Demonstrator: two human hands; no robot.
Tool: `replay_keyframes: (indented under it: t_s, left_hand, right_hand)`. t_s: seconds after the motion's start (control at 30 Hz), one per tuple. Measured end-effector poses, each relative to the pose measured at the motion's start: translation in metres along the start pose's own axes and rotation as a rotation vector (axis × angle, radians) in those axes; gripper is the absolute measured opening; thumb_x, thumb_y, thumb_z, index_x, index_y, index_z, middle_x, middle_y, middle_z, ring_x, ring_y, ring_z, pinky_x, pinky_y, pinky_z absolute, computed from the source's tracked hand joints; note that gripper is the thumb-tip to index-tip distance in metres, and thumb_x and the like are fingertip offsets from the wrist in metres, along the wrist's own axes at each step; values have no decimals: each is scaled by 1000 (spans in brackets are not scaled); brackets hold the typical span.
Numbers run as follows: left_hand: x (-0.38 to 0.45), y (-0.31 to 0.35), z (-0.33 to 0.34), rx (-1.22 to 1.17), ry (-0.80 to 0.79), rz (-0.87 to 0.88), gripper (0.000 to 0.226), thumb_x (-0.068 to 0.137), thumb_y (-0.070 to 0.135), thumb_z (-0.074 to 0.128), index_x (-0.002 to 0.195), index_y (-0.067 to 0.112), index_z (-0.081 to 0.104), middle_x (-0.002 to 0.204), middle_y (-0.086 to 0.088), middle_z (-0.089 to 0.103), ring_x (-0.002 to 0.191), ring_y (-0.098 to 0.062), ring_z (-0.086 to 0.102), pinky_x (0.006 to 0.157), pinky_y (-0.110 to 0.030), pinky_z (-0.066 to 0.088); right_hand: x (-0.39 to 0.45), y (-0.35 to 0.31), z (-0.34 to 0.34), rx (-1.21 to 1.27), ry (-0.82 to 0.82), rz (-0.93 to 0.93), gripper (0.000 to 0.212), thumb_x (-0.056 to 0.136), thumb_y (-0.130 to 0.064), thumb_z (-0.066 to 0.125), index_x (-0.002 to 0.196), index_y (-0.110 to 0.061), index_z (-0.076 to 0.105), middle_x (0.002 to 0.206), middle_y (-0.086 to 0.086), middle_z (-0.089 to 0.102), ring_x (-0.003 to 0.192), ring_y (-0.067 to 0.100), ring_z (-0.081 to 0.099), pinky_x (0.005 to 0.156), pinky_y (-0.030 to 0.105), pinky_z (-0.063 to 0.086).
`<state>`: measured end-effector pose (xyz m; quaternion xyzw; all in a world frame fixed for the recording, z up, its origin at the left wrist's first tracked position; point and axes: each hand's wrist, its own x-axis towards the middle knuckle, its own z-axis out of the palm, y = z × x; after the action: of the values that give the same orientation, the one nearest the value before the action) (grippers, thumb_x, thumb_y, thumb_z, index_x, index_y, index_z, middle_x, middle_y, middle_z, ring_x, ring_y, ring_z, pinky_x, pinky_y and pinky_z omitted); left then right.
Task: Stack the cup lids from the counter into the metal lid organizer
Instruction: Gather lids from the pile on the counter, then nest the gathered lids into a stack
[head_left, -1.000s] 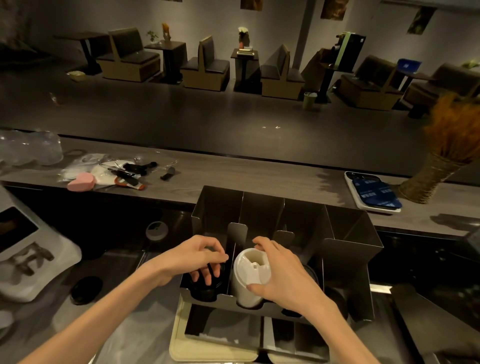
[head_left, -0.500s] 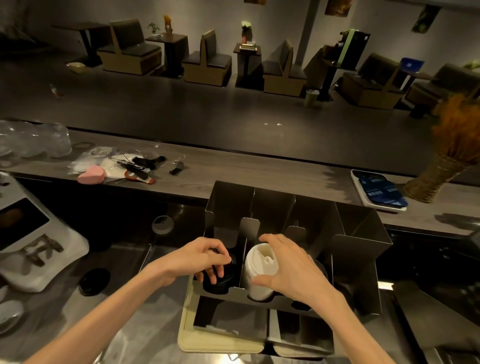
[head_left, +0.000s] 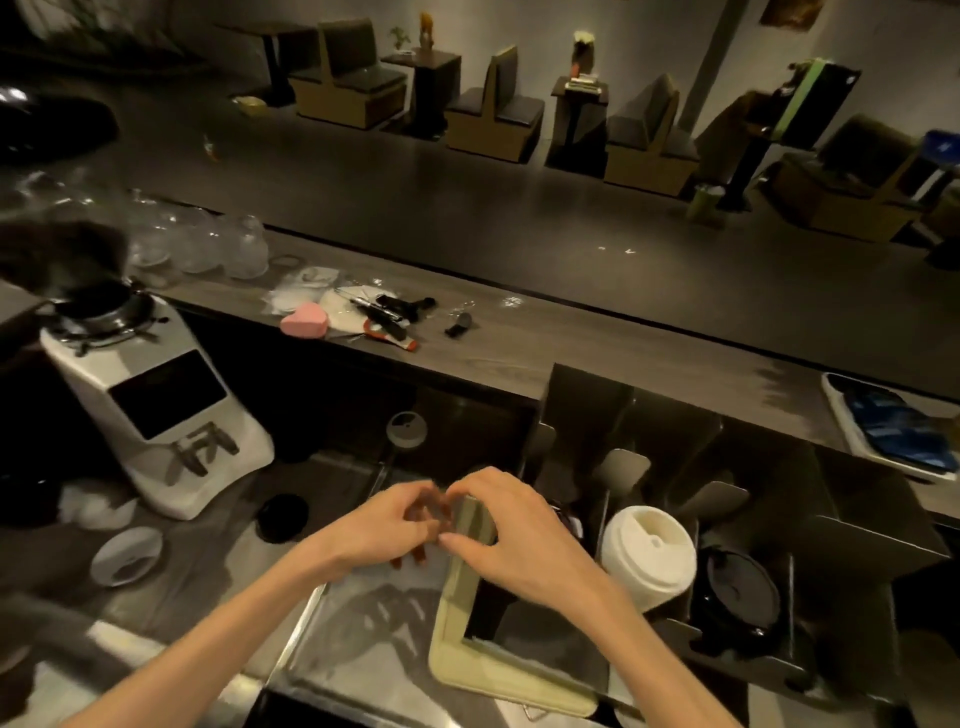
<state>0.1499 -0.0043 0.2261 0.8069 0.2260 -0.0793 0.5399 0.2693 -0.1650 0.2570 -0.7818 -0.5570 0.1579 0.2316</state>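
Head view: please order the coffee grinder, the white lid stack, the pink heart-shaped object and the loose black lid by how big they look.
1. coffee grinder
2. white lid stack
3 and 4. loose black lid and pink heart-shaped object look alike; the heart lies farther from the camera, so no ranking between them.

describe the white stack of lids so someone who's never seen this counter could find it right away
Start at the metal lid organizer, the dark divided rack on the right below the wooden bar top. In one of its front slots stands the white lid stack, just right of the right hand. It is the only white stack there; the slot to its right holds black lids.
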Motion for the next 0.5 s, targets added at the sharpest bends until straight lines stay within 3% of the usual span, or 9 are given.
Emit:
replay_keyframes:
  t_s: [0.3, 0.5]
  left_hand:
    - [-29, -139, -38, -22, 158, -265, 12, 94, 22, 65, 105, 24, 62, 100, 1, 63, 85, -14, 64, 62, -24, 54]
    - [-16, -201, -59, 75, 249, -388, 33, 87, 33, 67, 116, 18, 64, 115, -4, 66, 108, -22, 63, 96, -38, 51]
  right_hand:
    - [74, -18, 106, 80, -276, 106, 46, 95, -51, 64, 135, -29, 57, 132, -8, 55, 122, 11, 50, 95, 26, 41]
    - [122, -14, 163, 127, -320, 223, 52, 94, -43, 66, 141, -24, 57, 143, 2, 55, 129, 20, 53, 105, 33, 46]
